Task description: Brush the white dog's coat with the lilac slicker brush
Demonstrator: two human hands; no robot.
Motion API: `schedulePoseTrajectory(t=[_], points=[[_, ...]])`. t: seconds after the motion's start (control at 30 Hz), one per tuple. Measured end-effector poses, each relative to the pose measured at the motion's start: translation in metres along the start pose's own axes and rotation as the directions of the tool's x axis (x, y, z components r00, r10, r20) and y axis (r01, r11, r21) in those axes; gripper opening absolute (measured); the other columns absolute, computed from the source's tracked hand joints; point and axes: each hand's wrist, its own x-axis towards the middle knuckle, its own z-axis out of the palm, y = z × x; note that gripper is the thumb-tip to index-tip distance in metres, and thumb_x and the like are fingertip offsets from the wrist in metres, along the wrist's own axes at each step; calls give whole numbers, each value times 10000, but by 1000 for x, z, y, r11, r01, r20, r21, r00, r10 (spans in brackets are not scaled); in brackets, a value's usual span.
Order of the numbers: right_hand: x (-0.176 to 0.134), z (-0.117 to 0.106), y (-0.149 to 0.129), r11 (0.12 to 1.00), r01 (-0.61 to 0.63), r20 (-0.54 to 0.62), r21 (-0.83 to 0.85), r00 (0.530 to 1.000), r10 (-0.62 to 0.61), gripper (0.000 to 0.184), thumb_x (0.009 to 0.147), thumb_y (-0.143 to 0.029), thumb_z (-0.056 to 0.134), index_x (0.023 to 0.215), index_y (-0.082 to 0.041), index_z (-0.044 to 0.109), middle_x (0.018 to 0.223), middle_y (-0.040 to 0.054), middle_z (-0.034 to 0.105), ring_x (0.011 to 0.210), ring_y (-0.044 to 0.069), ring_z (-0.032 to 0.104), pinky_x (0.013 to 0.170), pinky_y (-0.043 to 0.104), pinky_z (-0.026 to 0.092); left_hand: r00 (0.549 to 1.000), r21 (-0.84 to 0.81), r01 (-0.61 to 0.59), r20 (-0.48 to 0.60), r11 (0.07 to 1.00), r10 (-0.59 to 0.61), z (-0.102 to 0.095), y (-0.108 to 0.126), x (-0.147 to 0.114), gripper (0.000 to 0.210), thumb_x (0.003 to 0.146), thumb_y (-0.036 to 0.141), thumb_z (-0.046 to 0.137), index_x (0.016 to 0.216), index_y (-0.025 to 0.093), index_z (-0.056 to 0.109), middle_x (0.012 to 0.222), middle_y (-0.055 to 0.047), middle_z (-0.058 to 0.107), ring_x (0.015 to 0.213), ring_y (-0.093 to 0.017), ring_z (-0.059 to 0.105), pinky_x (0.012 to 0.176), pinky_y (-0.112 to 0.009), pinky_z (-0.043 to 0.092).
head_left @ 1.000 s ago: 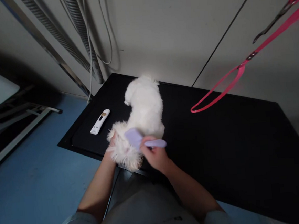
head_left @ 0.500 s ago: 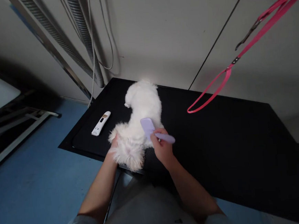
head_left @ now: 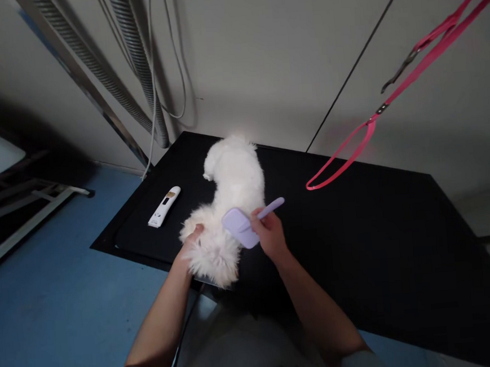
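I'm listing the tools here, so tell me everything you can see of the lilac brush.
The lilac brush has a broad, flat head with rounded corners and a slim handle, apparently smooth plastic. The right hand holds it, grip closed on the handle close to the head; the handle's free end points right and away from the person. Its back faces up, hiding any bristles. The head overlaps the neck area of the white dog; contact with the fur is unclear.
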Motion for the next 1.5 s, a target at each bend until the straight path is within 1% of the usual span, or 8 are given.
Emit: schedulePoseTrajectory(t=[0.17,0.3,0.47,0.6,0.83,1.27,1.4,1.5], points=[[4,0,-5,997,-34,277,-71,960,52,144,731,-320,622,787,-197,573,567,-43,510,503,108,475,471,227,369,994,-107,108,12,988,-108,1,-1,-2,424,862,471,531,916,62,628,654,-109,681,731,-285,691,832,-423,521],[8,-5,-17,994,95,-104,-56,989,-101,160,734,-334,614,804,-208,544,582,-52,481,506,100,445,477,222,356,997,-206,69,50,976,-60,7,0,-4,396,866,405,552,1052,61,609,739,-108,707,773,-273,699,839,-395,526],[3,-4,-20,986,-2,258,-165,965,45,143,728,-325,622,782,-199,579,572,-41,514,498,109,475,460,219,362,958,-166,240,200,957,-205,10,-3,-9,560,844,541,529,1023,18,617,651,-115,687,625,-269,675,781,-427,535],[-1,-5,-21,977,56,-45,-207,997,-67,162,754,-330,604,841,-198,566,622,-32,538,523,108,483,474,215,371,986,-212,116,143,970,-87,14,-5,-11,497,880,482,506,1118,53,586,744,-103,715,747,-260,694,850,-383,514],[-7,-5,-25,930,51,70,-365,997,-27,119,768,-296,604,817,-187,602,591,-30,566,522,111,523,502,216,397,967,-225,235,154,946,-204,18,-3,-10,550,908,526,401,1123,49,570,800,-120,726,833,-280,693,913,-417,476],[13,-17,-5,997,-9,101,-70,995,16,155,752,-351,594,770,-204,548,660,-18,534,596,125,507,561,247,416,999,-16,-45,-15,999,45,12,-10,-10,348,815,422,620,948,100,609,597,-30,652,759,-251,678,778,-331,525],[21,-22,-4,992,122,-211,24,971,-114,168,769,-364,572,808,-206,528,738,-11,555,659,127,519,626,256,428,991,91,-91,-94,992,99,9,-6,-6,300,742,396,683,850,127,604,570,-32,646,759,-266,687,755,-342,540],[25,-20,-1,997,48,29,68,998,-50,163,770,-349,589,788,-191,554,703,-8,557,648,131,522,610,253,421,999,91,8,-31,996,-5,10,-4,-5,270,722,384,681,787,137,596,607,-61,673,768,-288,698,738,-370,554]])
